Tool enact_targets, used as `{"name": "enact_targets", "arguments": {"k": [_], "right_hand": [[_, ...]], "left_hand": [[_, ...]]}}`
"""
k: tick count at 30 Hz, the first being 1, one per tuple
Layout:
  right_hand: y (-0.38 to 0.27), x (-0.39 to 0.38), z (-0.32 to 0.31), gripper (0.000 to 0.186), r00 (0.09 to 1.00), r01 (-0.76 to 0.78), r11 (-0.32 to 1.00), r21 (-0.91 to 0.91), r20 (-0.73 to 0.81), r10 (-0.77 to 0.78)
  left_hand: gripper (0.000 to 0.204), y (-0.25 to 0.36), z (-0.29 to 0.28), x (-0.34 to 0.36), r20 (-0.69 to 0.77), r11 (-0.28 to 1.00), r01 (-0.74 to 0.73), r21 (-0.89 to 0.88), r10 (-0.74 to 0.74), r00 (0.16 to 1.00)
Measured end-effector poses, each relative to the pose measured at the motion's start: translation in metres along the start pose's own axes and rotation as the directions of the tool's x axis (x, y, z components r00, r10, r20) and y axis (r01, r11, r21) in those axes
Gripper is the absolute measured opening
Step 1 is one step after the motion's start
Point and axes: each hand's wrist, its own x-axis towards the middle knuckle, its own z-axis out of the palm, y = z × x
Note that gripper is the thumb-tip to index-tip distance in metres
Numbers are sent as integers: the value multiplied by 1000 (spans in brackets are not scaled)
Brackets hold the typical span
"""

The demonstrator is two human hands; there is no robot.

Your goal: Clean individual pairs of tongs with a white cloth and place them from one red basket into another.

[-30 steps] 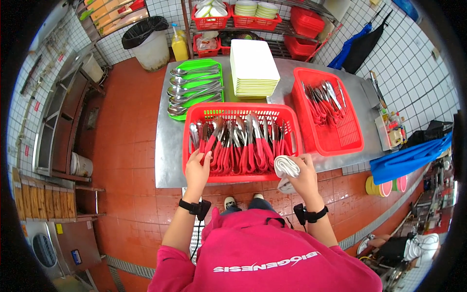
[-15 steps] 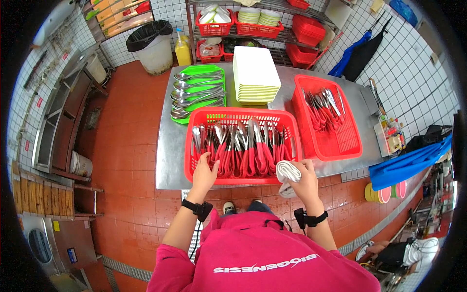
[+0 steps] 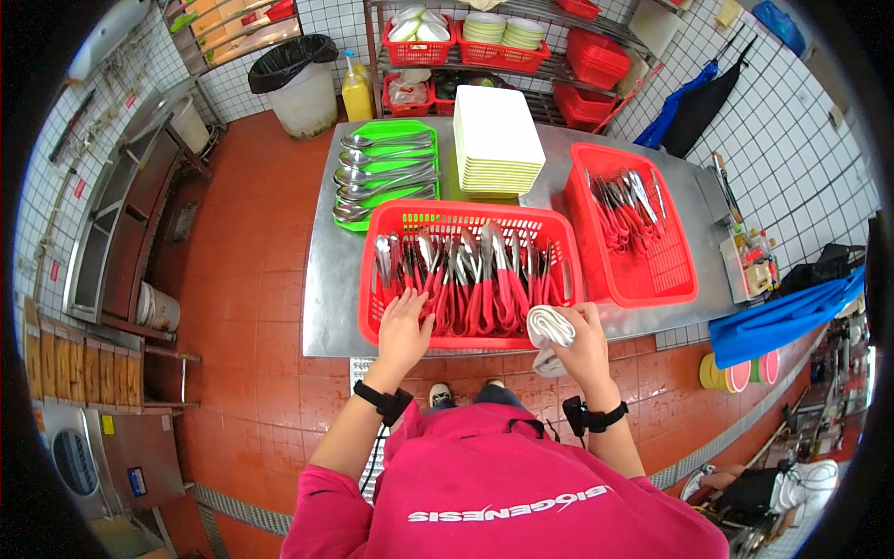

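Note:
A red plastic basket (image 3: 470, 208) stands at the near edge of the metal table. Inside it, many metal tongs (image 3: 486, 296) with red handles lie close together, heads toward the far side. My left hand (image 3: 404, 335) reaches over the basket's near left side, fingers extended at the leftmost red handles; whether it touches them I cannot tell. A rolled, whitish cloth (image 3: 550, 326) is gripped in my right hand (image 3: 586, 352) at the basket's near right corner, part of it hanging down outside the rim.
Behind the basket are a green tray (image 3: 374, 188) of metal spoons and a stack of pale trays (image 3: 498, 140). To the right, a second red basket (image 3: 675, 261) holds more red-handled tongs. A condiment caddy (image 3: 736, 265) stands at the table's right end.
My left hand has moved from the basket's near rim inward and slightly right, over the tong handles. My right hand stays at the corner with the cloth.

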Motion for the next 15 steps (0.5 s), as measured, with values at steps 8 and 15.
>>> {"name": "enact_targets", "arguments": {"k": [8, 15], "right_hand": [[5, 2, 5, 54, 1000, 20, 999, -27, 14, -20], [-6, 6, -6, 52, 1000, 23, 999, -46, 13, -22]], "left_hand": [[54, -4, -10, -1, 87, 996, -84, 12, 83, 993], [50, -9, -9, -1, 99, 989, -84, 121, 72, 992]]}}
